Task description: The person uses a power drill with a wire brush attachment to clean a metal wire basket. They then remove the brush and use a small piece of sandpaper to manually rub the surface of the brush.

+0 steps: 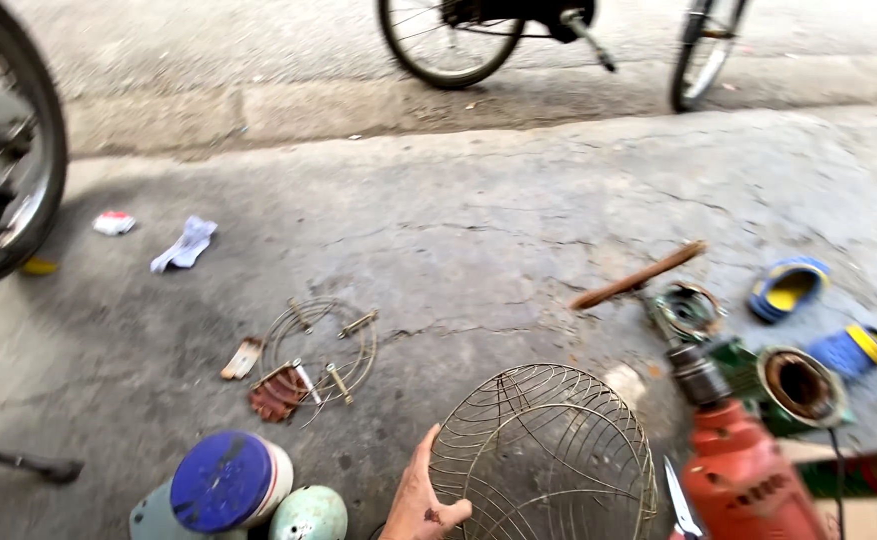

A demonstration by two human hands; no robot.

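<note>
My left hand (421,500) comes in at the bottom edge and grips the left rim of a domed wire fan guard (549,450) that lies on the concrete ground. The thumb hooks over the rim wire. My right hand is out of view. Just right of the guard stands a red power tool (744,480) with a dark metal nose, and a pair of silver blades (681,500) pokes up beside it.
A wire ring with bolts (321,345) and a rusty part (277,393) lie to the left. A blue-lidded can (227,482) and a pale green dome (309,514) sit near my hand. Motor parts (799,385), blue tape rolls (789,287), a wooden stick (639,275); bicycle wheels (444,45) behind.
</note>
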